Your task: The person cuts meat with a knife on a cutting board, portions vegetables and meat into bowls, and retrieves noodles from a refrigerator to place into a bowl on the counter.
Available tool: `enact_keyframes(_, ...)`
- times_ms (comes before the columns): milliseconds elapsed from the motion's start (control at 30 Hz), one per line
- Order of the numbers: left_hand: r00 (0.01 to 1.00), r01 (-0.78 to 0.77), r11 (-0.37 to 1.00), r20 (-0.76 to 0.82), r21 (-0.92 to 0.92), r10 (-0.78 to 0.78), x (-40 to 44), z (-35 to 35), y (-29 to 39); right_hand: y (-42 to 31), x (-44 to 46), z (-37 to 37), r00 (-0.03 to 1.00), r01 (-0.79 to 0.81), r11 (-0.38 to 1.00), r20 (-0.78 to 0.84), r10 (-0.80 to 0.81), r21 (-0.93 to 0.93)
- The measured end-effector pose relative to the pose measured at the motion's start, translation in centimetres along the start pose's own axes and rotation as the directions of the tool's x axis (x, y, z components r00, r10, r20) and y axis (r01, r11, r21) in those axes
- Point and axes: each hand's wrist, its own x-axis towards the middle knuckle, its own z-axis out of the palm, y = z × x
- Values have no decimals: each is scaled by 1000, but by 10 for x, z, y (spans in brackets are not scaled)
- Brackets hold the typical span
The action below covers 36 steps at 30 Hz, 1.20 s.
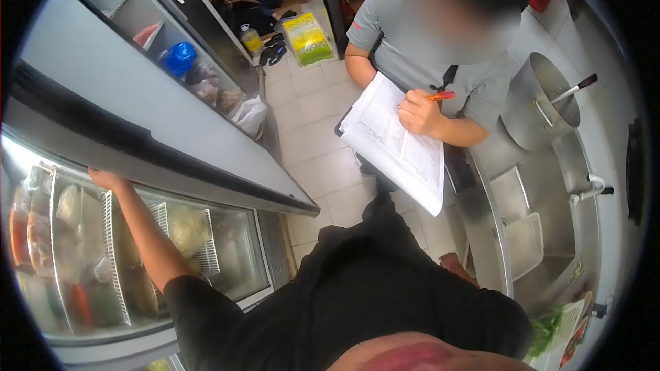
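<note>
My left hand (108, 180) is raised to the edge of a refrigerator door (199, 134), its fingers curled at the dark border and partly hidden. Below that arm, bagged food (189, 230) sits on white wire racks (110, 254) inside a lit refrigerator. My right arm hangs at my side, and only a small part of my right hand (454, 264) shows, its fingers not distinguishable. Facing me, a person in a grey shirt (405, 34) holds a clipboard with printed sheets (392, 137) and has a red-orange pen (441, 96) in one hand.
On the right a large metal pot (543, 106) with a handled utensil stands by a steel sink (557, 206). A white plastic basket (524, 247) is in the sink area. Leafy greens (543, 333) lie lower right. A yellow-green box (306, 38) stands on the tiled floor (313, 144).
</note>
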Motion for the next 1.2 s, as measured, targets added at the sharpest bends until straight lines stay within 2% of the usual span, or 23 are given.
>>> enact_keyframes(67,998,55,998,25,25,-56,-3,1,16,-27,17,-6,999,49,996,20,-47,-74)
enact_keyframes(133,1000,19,963,6,268,-22,-19,13,50,-54,48,-21,991,130,973,60,-120,-190)
enact_keyframes(167,997,-19,855,73,518,-22,-5,7,35,-68,62,-30,987,157,967,68,-146,-201)
enact_keyframes(200,993,-109,740,101,663,56,-7,7,34,-82,79,-39,987,156,978,61,-149,-136)
enact_keyframes(267,968,-241,423,182,873,175,-11,8,36,-112,86,-64,993,107,976,-70,-96,189)
enact_keyframes(300,957,-262,313,205,913,204,-16,9,41,-128,86,-78,991,93,934,-127,-52,345)
enact_keyframes(333,951,-274,276,217,921,220,-21,13,47,-144,81,-86,987,107,943,-146,-63,314)
enact_keyframes(400,954,-279,387,207,879,218,-37,22,61,-180,52,-93,979,126,963,-185,-82,239)
enact_keyframes(500,974,-226,673,151,704,170,-70,40,97,-220,18,-101,962,146,984,-246,-117,105)
enact_keyframes(567,985,-169,813,124,558,120,-96,50,119,-220,30,-99,971,185,978,-170,-167,97)
enact_keyframes(667,995,-70,917,90,393,38,-129,56,146,-213,77,-85,969,244,964,-54,-239,109)
enact_keyframes(700,996,-50,929,84,366,21,-138,58,153,-208,91,-81,966,259,958,-16,-259,122)
enact_keyframes(767,998,-21,945,68,327,-1,-152,58,165,-192,117,-76,972,181,941,91,-215,286)
enact_keyframes(833,998,-12,947,60,320,-8,-164,57,175,-188,117,-74,981,132,955,101,-164,266)
enact_keyframes(900,998,-41,935,63,351,20,-175,55,186,-182,115,-76,993,114,992,2,-114,59)
enact_keyframes(933,996,-79,917,74,392,54,-179,54,190,-181,114,-82,995,100,993,10,-101,63)
enact_keyframes(1000,966,-257,798,155,546,205,-188,50,198,-177,112,-95,997,73,995,21,-75,73)
enact_keyframes(1067,887,-451,580,269,678,375,-197,46,204,-175,111,-103,998,61,993,30,-64,98)
enact_keyframes(1100,963,-267,820,116,506,242,-206,54,218,-177,110,-109,998,55,992,33,-59,111)
enact_keyframes(1133,998,-59,962,2,265,61,-220,71,242,-182,101,-113,997,79,995,15,-80,68)
enact_keyframes(1167,987,145,989,-61,-14,-146,-228,80,255,-192,85,-116,995,101,995,-2,-101,24)
enact_keyframes(1200,989,129,992,-64,-15,-130,-231,77,254,-200,77,-117,992,124,992,-18,-125,-21)
